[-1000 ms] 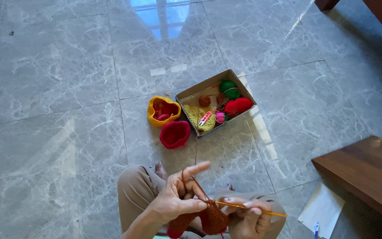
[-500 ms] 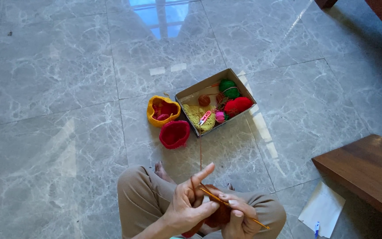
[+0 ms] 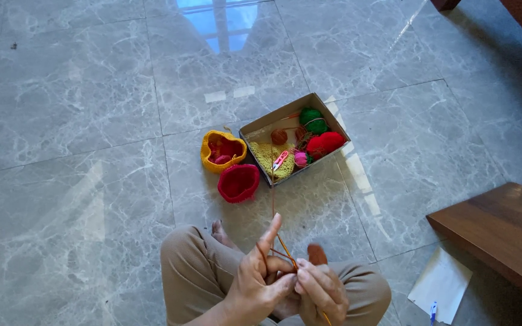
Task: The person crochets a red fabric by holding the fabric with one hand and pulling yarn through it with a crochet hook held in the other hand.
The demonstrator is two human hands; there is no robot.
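The left hand (image 3: 261, 284) had slid lower and closer to the person's lap than it was a moment before. Back then both hands were held up higher and the brown knitted piece showed plainly under them. Now only a small brown lump (image 3: 317, 253) peeked out above the right hand (image 3: 321, 293). It looked as if the hands had pulled in tight to make the next stitch.

The left hand was curled shut on the thin orange yarn (image 3: 273, 202), with one finger sticking straight up and the yarn running past it. The right hand was closed around a thin orange hook (image 3: 324, 317), and its tip poked out below the hand. The brown lump sat just above the right hand, touching it.

The yarn ran up and away from the left hand to a cardboard box (image 3: 273, 121) on the floor (image 3: 80, 121), well ahead of both hands. Inside lay a round green yarn ball (image 3: 313, 119), a soft red yarn ball (image 3: 325, 143), a small pink one (image 3: 301, 159) and a flat yellow knitted piece (image 3: 267, 156). Just beside the box stood a yellow knitted basket (image 3: 208, 158) and a red knitted cup (image 3: 238, 183), both soft and bumpy.

The floor was shiny grey stone with white veins. A smooth brown wooden bench (image 3: 502, 229) stood off to the right of the right hand, with a white paper (image 3: 439, 284) near it.
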